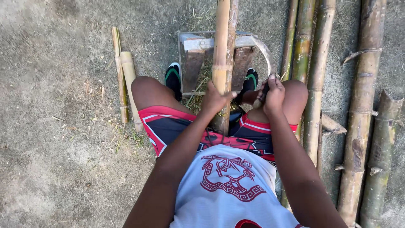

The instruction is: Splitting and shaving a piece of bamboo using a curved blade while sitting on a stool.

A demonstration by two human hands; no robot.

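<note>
- Between the seated person's knees, a split bamboo pole (222,50) stands lengthwise over a small wooden stand (198,50) on the concrete ground (55,160).
- Left hand (215,99) is wrapped around the pole, fingers closed on it.
- Right hand (273,92) is closed on the handle of a curved blade (265,50), just beside the pole.
- Long bamboo poles (363,105) lie to the right; two short pieces (126,76) lie left.

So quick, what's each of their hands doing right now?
Left hand: closed around the upright bamboo pole.
Right hand: closed on the handle of a curved blade.
</note>
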